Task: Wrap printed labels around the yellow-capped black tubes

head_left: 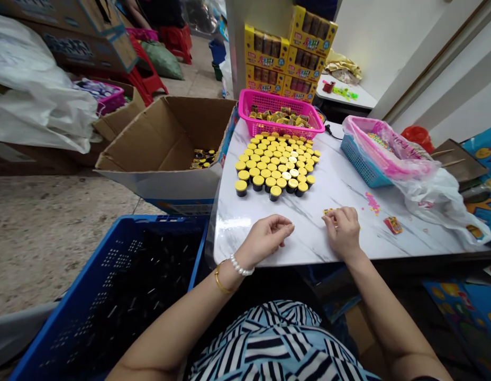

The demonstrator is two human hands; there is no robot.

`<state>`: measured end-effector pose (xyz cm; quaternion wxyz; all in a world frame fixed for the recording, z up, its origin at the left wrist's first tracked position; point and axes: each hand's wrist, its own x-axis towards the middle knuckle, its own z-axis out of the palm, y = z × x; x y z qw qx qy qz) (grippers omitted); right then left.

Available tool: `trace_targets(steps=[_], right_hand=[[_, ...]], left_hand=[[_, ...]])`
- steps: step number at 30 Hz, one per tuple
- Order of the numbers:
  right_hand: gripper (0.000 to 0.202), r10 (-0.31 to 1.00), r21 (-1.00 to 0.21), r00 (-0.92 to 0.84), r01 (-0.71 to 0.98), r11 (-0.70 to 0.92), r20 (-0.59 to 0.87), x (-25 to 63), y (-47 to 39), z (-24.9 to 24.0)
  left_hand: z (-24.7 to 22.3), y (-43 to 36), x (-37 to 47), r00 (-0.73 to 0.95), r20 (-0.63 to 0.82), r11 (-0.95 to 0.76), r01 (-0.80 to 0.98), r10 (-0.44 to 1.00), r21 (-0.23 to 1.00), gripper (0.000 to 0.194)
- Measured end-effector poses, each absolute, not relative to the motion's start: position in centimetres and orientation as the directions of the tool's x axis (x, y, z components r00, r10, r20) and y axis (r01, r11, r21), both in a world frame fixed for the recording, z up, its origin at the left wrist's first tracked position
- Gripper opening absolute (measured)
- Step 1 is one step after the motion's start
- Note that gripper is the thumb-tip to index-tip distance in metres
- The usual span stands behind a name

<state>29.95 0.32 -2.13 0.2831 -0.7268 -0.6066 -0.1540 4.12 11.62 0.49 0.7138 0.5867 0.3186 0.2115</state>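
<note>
My left hand (267,238) is just above the near edge of the marble-patterned table, fingers curled in toward the thumb. Whatever it may hold is hidden. To its right, my right hand (344,228) is closed at the fingertips on a small yellow printed label (328,211), mostly covered by the fingers. Beyond both hands stand many small black tubs with yellow lids (275,191), packed upright in a group. A small red-and-yellow stack of labels (393,225) lies right of my right hand, near some pink bits (372,203).
Behind the tubs is a pink basket (245,124) of labelled tubs. A blue basket (358,161) with pink plastic stands at the right. Left of the table are an open carton (150,180) and a blue crate (110,241) of black pieces. Yellow boxes (265,50) are stacked behind.
</note>
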Motion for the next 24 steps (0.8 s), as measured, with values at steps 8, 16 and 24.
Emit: trace_targets(steps=[8,16,24], right_hand=[[0.011,0.853,-0.257,0.264,0.953,-0.158,0.451,33.4,0.4,-2.7],[0.009,0.788,-0.21,0.125,0.978,0.006,0.603,26.6,2.4,-0.3],[0.005,0.699,-0.454,0.294,0.89,0.049,0.652,26.6,0.8,1.5]], left_hand=[[0.0,11.6,3.0,0.672,-0.211,0.254,0.035,0.71,0.967,0.042],[0.1,11.7,5.9,0.678,-0.232,0.312,0.005,0.697,0.95,0.051],[0.9,11.5,4.4,0.675,-0.247,0.393,-0.069,0.695,0.917,0.051]])
